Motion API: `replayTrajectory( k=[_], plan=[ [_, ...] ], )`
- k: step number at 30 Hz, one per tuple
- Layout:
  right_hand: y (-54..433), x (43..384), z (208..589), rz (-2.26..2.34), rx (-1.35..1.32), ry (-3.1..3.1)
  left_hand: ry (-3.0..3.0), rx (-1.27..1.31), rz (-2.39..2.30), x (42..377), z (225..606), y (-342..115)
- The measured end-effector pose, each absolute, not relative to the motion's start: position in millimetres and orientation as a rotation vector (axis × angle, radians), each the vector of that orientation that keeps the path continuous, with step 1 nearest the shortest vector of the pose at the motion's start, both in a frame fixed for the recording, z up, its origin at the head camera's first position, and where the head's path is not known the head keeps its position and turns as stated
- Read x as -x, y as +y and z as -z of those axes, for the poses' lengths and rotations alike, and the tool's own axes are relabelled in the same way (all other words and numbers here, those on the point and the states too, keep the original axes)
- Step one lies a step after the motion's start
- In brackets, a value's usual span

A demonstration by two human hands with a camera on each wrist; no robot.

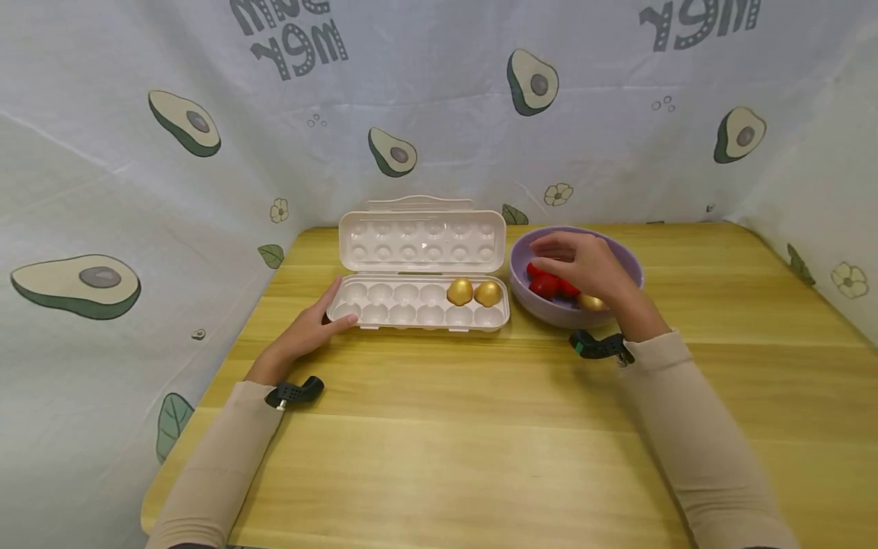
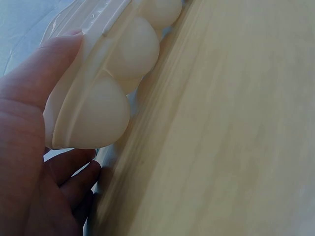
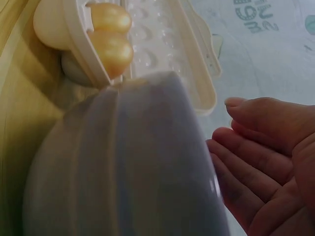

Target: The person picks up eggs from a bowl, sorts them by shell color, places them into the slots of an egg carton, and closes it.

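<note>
My left hand point(image 1: 306, 331) grips the left end of an open cream plastic egg box point(image 1: 430, 329). In the left wrist view its thumb point(image 2: 61, 56) lies on the rim and the other fingers reach round the end. Two golden eggs point(image 1: 460, 291) sit side by side in the back row, at the right end of the box. My right hand point(image 1: 581, 263) hovers over a purple bowl point(image 1: 549, 311), its fingers loosely bent and nothing visible in them. Inside the bowl are red eggs point(image 1: 545, 286) and a golden egg point(image 1: 591, 303), partly hidden by the hand.
The raised lid point(image 1: 422, 263) of the box stands at the back, close to the hanging patterned cloth point(image 1: 453, 99). Box and bowl stand close together on a wooden table point(image 1: 439, 435). A cloth wall point(image 1: 75, 198) also borders the left side.
</note>
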State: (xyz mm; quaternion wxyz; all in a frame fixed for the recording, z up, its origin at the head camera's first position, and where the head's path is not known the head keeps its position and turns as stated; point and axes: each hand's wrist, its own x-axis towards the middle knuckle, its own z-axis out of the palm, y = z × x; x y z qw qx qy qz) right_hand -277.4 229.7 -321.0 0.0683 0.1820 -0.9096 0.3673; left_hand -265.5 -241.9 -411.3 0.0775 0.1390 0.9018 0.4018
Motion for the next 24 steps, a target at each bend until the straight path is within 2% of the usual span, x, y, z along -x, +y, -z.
replayTrajectory(
  k=[14,17,24],
  plan=[
    [266.8,276.7,314.8,-1.074,-0.417,-2.740,2.704,-0.419,-1.204,267.3,410.2,-243.1],
    [272.2,276.2,314.9,-1.079,-0.398,-2.756,2.682,-0.416,-1.201,260.9,400.0,-237.3],
    [283.3,277.9,315.9,-1.032,-0.333,-2.811,2.678,-0.411,-1.209,270.2,411.9,-242.5]
  ],
)
